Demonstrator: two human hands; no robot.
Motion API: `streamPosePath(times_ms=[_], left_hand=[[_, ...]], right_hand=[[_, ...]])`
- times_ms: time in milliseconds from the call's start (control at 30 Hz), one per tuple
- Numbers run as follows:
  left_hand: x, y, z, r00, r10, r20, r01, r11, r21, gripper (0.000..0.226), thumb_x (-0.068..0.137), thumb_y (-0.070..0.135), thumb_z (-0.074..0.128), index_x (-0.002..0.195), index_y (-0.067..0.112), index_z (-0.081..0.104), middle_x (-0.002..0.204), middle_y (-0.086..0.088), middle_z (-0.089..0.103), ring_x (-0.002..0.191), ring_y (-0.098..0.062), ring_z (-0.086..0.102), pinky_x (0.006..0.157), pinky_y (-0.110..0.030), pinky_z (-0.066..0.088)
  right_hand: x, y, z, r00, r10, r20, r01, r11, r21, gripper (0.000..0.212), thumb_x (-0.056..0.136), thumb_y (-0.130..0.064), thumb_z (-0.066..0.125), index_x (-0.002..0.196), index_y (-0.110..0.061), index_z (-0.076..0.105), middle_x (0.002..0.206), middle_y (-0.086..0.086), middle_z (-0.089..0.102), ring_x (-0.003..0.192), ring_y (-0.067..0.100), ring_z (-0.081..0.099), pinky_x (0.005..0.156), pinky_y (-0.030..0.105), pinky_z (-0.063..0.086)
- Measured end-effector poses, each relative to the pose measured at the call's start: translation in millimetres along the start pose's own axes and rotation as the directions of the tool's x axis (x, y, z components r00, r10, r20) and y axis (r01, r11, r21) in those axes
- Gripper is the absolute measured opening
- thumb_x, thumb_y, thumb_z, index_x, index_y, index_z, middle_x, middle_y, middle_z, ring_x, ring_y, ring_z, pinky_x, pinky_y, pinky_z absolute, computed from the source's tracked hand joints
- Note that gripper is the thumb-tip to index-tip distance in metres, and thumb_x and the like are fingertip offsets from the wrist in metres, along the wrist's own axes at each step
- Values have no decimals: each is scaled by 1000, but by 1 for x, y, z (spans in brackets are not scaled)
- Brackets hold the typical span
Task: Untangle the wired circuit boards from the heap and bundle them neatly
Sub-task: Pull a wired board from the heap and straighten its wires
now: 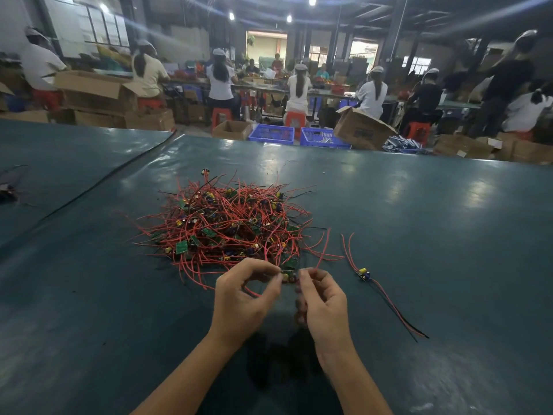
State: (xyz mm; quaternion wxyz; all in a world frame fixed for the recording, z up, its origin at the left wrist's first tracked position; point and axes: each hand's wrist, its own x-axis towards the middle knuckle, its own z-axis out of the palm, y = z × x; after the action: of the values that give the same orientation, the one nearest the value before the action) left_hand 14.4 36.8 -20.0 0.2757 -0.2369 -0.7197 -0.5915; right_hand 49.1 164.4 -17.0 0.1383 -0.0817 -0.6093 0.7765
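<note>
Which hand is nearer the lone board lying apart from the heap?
Right. The right hand sits just left of the lone board; the left hand is farther left.

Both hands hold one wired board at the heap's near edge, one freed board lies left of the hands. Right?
No. The head view shows the freed board lying right of the hands, not left. The rest holds: the left hand and right hand both hold one wired board at the near edge of the heap.

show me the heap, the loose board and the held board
heap (227, 226), head view, middle of the tangle
loose board (363, 274), head view, board body
held board (288, 275), head view, exposed middle
</note>
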Motion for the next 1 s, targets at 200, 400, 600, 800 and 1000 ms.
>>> streamPosePath(times_ms=[200,400,600,800,1000], left_hand=[[-2,3,7,948,-308,-84,288,939,-189,14,78,12,78,79,10,64,75,-4,67,68,-14,65,65,-33,57],[12,-23,6,974,-86,209,-26,876,481,21,88,26,64,108,20,63,116,4,58,112,-12,51,99,-32,43],[45,-48,53,787,-284,547,-341,539,770,65,92,63,31,148,31,30,163,-6,10,149,-24,6,120,-44,0],[49,-72,57,778,-359,516,-335,458,824,46,101,53,24,144,40,34,160,-3,22,147,-25,18,119,-45,8],[59,-83,31,814,-349,465,-313,411,856,41,103,44,28,141,37,42,155,3,34,145,-19,23,116,-40,13]], right_hand=[[2,2,0,998,41,-48,-41,999,-3,14,101,-28,52,90,-19,56,73,-4,69,48,7,53,42,23,43],[8,-4,-5,978,-41,-206,61,994,95,16,104,-18,45,89,-15,51,64,-6,63,44,7,47,37,21,36],[9,-4,-9,946,-153,-286,166,986,19,19,104,-15,42,86,-15,49,64,-3,56,46,9,43,40,22,35],[11,-4,-16,926,-129,-354,159,986,57,18,104,-15,43,88,-15,51,67,-1,58,43,7,44,38,21,36],[7,-5,-17,931,-128,-341,156,986,55,17,104,-16,43,89,-18,52,65,-7,59,43,6,43,38,20,36]])
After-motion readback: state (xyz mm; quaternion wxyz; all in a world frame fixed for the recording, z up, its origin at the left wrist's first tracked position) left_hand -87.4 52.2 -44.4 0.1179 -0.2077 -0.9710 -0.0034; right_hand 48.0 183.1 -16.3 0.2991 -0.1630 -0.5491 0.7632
